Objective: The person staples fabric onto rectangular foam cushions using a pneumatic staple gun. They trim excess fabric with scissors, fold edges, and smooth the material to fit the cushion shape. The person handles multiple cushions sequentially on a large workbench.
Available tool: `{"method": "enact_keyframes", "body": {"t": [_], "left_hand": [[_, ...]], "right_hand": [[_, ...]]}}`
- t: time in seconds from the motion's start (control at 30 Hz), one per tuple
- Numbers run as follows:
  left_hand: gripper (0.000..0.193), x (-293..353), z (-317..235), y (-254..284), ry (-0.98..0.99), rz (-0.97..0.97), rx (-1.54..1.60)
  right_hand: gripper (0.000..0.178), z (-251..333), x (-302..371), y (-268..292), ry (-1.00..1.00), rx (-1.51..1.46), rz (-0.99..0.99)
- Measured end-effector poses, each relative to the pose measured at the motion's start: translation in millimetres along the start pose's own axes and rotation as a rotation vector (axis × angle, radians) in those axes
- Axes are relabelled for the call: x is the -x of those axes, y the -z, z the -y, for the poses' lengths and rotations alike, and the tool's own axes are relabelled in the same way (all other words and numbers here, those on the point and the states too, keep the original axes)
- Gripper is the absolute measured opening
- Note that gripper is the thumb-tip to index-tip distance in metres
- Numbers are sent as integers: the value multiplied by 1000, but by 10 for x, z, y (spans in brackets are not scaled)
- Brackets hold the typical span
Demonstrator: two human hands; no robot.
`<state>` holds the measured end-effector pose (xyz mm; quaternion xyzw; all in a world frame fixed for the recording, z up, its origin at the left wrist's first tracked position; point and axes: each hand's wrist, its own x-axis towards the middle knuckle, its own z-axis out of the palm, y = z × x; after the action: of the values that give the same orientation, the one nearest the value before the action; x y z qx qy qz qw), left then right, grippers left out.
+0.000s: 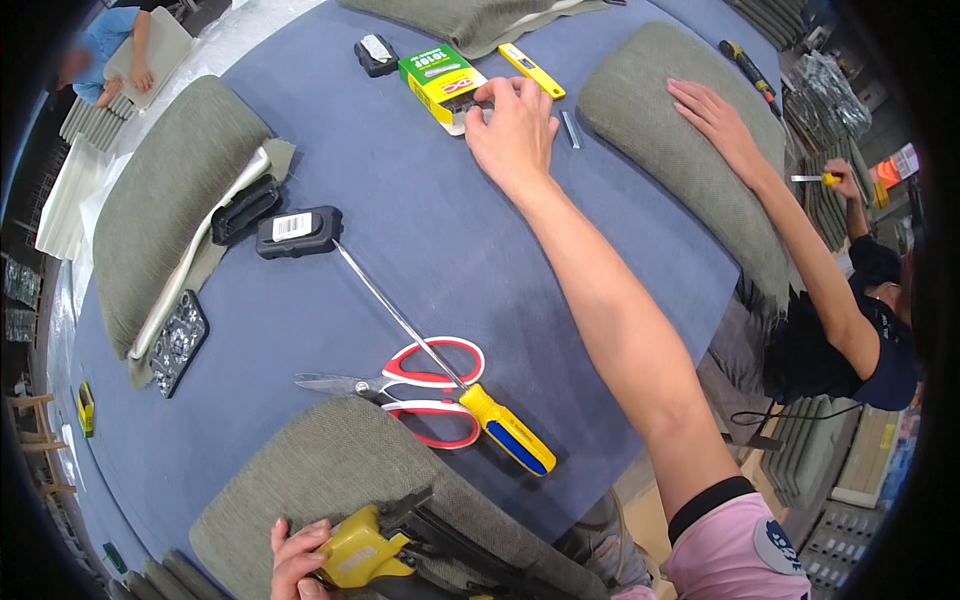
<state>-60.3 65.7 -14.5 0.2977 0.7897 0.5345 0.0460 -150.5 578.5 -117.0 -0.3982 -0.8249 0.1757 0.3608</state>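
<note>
My right hand (515, 135) has its fingers curled at the open end of a green and yellow staple box (436, 78), thumb and forefinger against it. Dark contents show inside the opening. Beside that hand lies a short metal staple strip (571, 130), with a yellow box cutter (532, 71) just beyond. At the lower edge, my left hand (298, 560) grips the yellow end of a yellow and black staple gun (365, 550). The gun is over a grey-green upholstered pad (330, 450); its lower part is cut off by the picture's edge.
A yellow-blue screwdriver (507, 430) lies across red-handled scissors (432, 405), its tip at a black case (300, 232). Padded panels (180, 190) lie left and right (660, 110). A co-worker's hand (715, 125) rests on the right one; another person (105, 50) stands far left.
</note>
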Motion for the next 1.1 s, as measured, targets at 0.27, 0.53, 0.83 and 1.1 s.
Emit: {"method": "enact_keyframes", "body": {"t": [0.27, 0.53, 0.83, 1.1], "left_hand": [[43, -15, -29, 0, 32, 4, 24], [46, -62, -63, 56, 63, 33, 12], [42, -38, -100, 36, 52, 30, 23], [24, -116, -26, -135, -40, 11, -77]], "right_hand": [[42, -70, 22, -40, 221, 137, -32], [43, -10, 38, -72, 326, 163, -4], [32, 37, 15, -15, 280, 94, -93], [40, -35, 71, 93, 327, 190, -52]]}}
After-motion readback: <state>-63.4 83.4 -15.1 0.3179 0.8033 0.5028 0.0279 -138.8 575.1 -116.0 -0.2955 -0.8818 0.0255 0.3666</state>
